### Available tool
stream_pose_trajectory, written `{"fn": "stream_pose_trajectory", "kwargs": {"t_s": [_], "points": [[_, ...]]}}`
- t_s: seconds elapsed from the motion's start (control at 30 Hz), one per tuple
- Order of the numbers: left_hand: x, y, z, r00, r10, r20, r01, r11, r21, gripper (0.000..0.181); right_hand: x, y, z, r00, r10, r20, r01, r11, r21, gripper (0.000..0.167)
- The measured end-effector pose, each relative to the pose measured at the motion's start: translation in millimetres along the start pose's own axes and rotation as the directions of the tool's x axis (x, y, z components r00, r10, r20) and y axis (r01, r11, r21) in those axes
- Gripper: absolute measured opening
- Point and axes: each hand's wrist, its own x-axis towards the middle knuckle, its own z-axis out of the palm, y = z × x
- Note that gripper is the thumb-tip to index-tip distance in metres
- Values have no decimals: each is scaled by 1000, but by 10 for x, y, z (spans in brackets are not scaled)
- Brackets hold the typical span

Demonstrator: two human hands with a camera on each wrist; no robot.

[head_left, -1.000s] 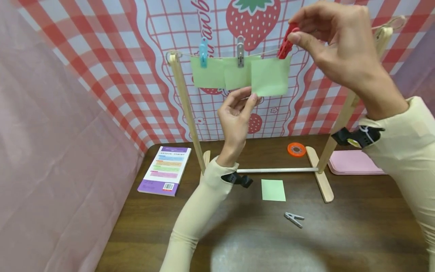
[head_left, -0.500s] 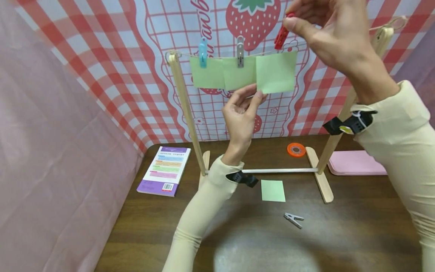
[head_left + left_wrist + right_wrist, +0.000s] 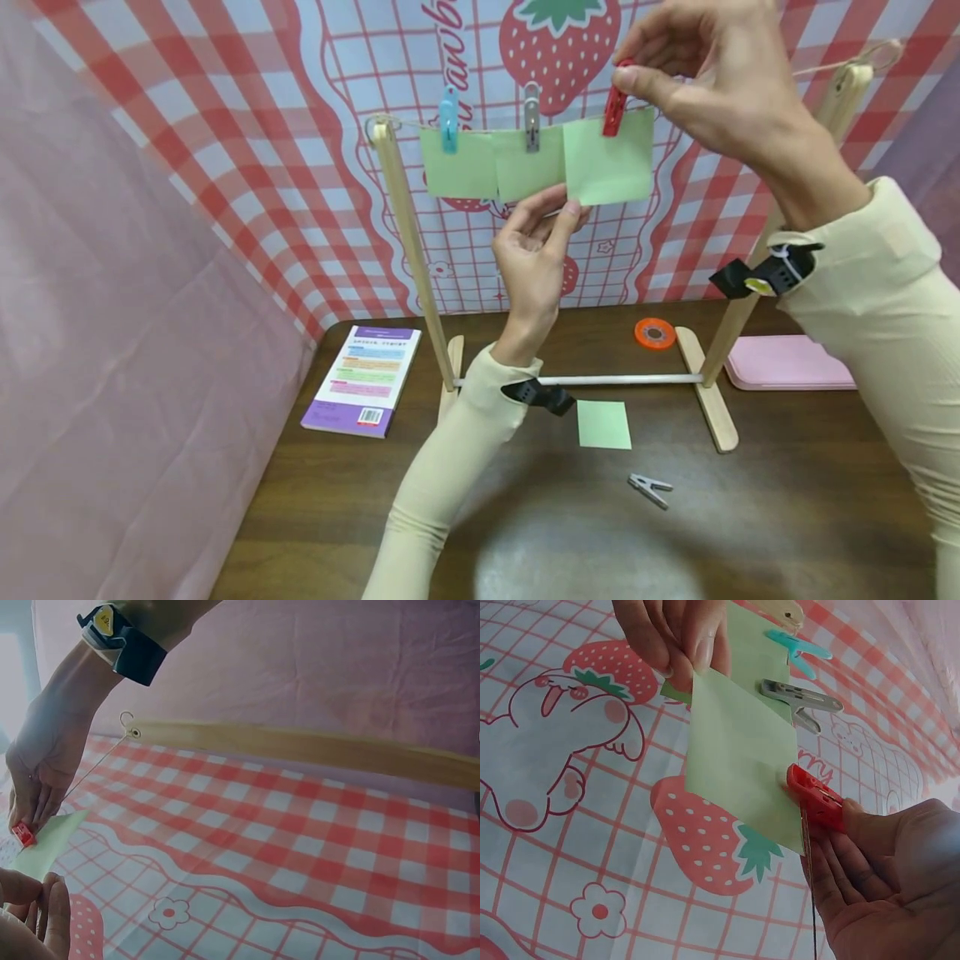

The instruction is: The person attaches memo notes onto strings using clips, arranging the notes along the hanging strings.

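My left hand (image 3: 534, 254) pinches the lower left corner of a pale green paper square (image 3: 609, 167) held up at the string. The right hand (image 3: 720, 83) grips a red clothespin (image 3: 614, 112) by its upper end, and its lower end overlaps the top edge of that paper. In the right wrist view the red clothespin (image 3: 817, 796) sits at the paper's edge beside the string (image 3: 810, 892). To the left, a grey clothespin (image 3: 532, 117) and a blue clothespin (image 3: 449, 121) hold two more green papers (image 3: 459, 171) on the string.
Wooden posts (image 3: 408, 233) carry the string over a brown table. On the table lie a green paper square (image 3: 603, 425), a grey clothespin (image 3: 649, 490), an orange disc (image 3: 655, 333), a pink case (image 3: 787, 363) and a purple-and-white book (image 3: 363, 379). A strawberry-print cloth (image 3: 360, 67) hangs behind.
The red clothespin came up off the paper and then down onto its top edge again, further left. My left hand has shifted the paper slightly right and up.
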Motion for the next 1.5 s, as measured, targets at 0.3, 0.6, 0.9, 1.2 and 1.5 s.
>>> {"fn": "stream_pose_trajectory", "kwargs": {"t_s": [0.3,0.6,0.9,1.2,1.5], "points": [[5,6,30,1000,-3,-4,3,999,-39,29,-45,-16,8,998,-64,27,66,995,-81,20],[9,15,11,1000,-18,-11,18,999,-30,30,-81,-36,-6,996,-18,86,27,994,-109,35],[3,13,-5,1000,-26,-16,25,999,-40,30,-109,-12,9,997,-13,79,23,991,-135,42],[-4,1,-28,999,-39,-26,39,999,-28,30,-125,-4,-5,997,8,79,3,991,-134,44],[-7,-10,-67,998,-58,-35,58,998,-12,31,-129,11,-23,997,12,73,-3,993,-116,44]]}}
